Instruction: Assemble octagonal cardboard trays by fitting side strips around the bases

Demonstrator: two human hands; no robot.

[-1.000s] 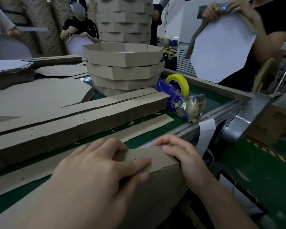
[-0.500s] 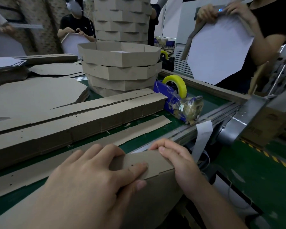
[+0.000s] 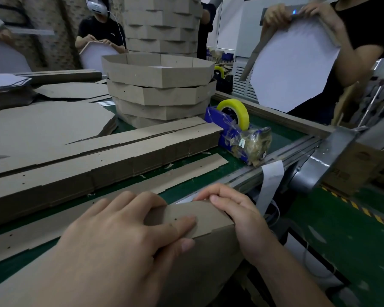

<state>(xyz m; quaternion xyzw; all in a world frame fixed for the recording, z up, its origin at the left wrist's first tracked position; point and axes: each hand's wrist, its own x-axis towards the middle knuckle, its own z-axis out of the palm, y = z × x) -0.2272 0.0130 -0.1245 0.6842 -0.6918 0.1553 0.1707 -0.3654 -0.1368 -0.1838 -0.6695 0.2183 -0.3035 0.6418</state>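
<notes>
The left hand (image 3: 124,240) and right hand (image 3: 242,220) are both clamped on one strip (image 3: 204,216), close together but not touching. The left hand's four fingers lie across the strip's top and its thumb presses just under the strip's lower edge. The right hand's fingers curl over the strip's end. The strip sits along the edge of one brown base (image 3: 208,269), which hangs below the hands at the near edge of the green table (image 3: 275,134).

Just beyond the hands, one loose strip (image 3: 155,180) lies flat on the table. Past it, two long strip piles (image 3: 111,160) run side by side. Further ahead stands a stack of four trays (image 3: 160,94), with a taller tray column (image 3: 162,23) behind. Ahead and left of the left hand lies one pile of flat bases (image 3: 42,127).

Ahead of the right hand sits one blue dispenser (image 3: 225,137) carrying a yellow roll (image 3: 242,109). A second roll (image 3: 218,69) shows beyond the trays.

Two people ahead each hold a white-faced base: a far one (image 3: 98,56) and a nearer one (image 3: 293,69).
</notes>
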